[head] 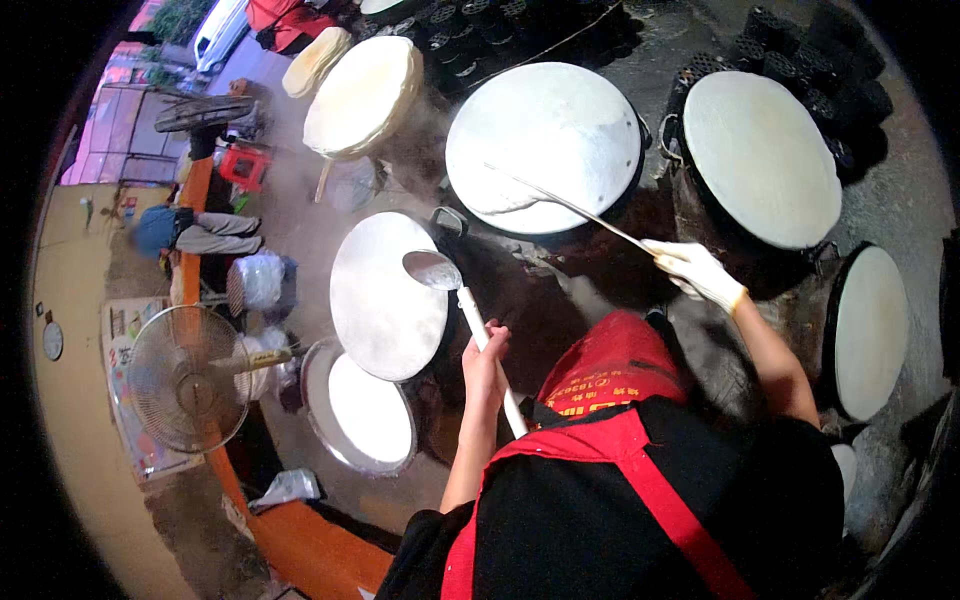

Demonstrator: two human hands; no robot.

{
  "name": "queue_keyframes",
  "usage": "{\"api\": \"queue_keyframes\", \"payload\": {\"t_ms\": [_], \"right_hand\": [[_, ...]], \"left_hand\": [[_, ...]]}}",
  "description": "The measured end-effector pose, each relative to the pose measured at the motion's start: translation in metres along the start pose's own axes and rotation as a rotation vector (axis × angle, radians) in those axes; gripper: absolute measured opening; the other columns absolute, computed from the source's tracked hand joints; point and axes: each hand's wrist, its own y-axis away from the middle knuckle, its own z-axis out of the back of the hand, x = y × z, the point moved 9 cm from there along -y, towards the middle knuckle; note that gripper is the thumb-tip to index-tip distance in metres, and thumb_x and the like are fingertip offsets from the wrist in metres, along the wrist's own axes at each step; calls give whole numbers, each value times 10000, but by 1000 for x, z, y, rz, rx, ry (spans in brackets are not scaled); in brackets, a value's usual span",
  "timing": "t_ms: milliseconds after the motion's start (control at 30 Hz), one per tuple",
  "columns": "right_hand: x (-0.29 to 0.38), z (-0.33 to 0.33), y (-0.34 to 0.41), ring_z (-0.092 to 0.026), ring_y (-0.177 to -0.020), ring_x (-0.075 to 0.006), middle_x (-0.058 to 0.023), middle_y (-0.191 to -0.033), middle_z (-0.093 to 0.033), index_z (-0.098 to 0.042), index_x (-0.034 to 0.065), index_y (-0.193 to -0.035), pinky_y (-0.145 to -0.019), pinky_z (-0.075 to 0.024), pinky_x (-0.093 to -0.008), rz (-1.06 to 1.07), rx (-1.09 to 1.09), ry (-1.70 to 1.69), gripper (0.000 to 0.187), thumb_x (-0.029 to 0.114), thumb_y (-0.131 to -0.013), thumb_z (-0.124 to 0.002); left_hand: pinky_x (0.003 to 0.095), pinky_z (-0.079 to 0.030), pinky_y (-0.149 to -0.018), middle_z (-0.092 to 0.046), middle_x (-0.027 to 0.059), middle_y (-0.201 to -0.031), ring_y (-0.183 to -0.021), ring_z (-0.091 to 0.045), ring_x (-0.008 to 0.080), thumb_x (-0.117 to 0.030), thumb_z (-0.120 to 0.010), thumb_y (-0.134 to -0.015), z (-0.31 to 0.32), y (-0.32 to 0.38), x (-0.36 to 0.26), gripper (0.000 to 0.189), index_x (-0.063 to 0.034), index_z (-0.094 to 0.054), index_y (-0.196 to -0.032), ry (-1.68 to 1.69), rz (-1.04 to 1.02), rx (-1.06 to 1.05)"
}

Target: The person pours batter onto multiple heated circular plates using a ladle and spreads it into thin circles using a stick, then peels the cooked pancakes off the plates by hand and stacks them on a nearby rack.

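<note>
My bare left hand [486, 361] grips the white handle of a ladle [432, 270], whose metal bowl is over the right edge of a round griddle [388, 300] covered in white. My right hand [694, 271], in a white glove, holds a thin stick [592, 217]. The stick's far end reaches across a larger round griddle [544, 142] with a white layer on it, wrinkled near its lower edge. A metal basin of white batter [371, 412] stands below the left griddle. Whether the ladle holds batter, I cannot tell.
More round griddles with pale sheets [761, 157] [871, 334] lie to the right. Stacked round flatbreads [364, 97] stand at the upper left, amid steam. Perforated coal briquettes [780, 64] are piled behind. A fan [189, 379], an orange counter [315, 544] and a seated person [195, 231] are on the left.
</note>
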Motion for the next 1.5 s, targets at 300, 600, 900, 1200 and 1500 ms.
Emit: {"api": "queue_keyframes", "payload": {"t_ms": [300, 600, 900, 1200, 1500], "right_hand": [[-9, -187, -88, -409, -407, -81, 59, -542, -417, -562, 184, -1118, -344, -333, -238, 137, -163, -888, 249, 336, -955, -451], [19, -264, -230, -503, -508, -195, -58, -668, -522, -457, 147, -1281, -478, -439, -337, 214, -583, -338, 380, 350, -971, -375], [-20, -208, -78, -350, -375, -72, 24, -612, -439, -371, 276, -1385, -322, -326, -224, 48, -438, -704, 399, 265, -986, -390], [12, -210, -97, -377, -357, -91, 4, -601, -485, -532, 222, -1189, -302, -328, -255, -53, -287, -682, 262, 300, -943, -486], [-29, -76, -36, -324, -385, -47, 11, -670, -458, -387, 292, -1366, -319, -275, -196, 3, -155, -594, 409, 332, -962, -438]], "left_hand": [[229, -402, -717, -577, 13, -848, -762, -521, 93, -100, -642, -830, 93, 51, 57, 308, 20, -537, -1093, 158, 145, -18], [285, -463, -835, -560, 58, -1162, -956, -562, 143, -80, -607, -862, 194, 105, 110, 69, -50, -586, -920, 304, 177, -205], [261, -456, -788, -547, 51, -1136, -889, -564, 129, -83, -605, -863, 152, 80, 87, 93, -54, -578, -947, 294, 137, -47], [288, -466, -811, -535, 57, -1125, -955, -546, 132, -91, -630, -856, 78, 73, 55, 103, -62, -591, -946, 223, 92, 82], [244, -451, -616, -552, 15, -799, -711, -534, 106, -123, -621, -873, 13, 64, 40, 117, -45, -580, -949, 158, 108, 166]]}}
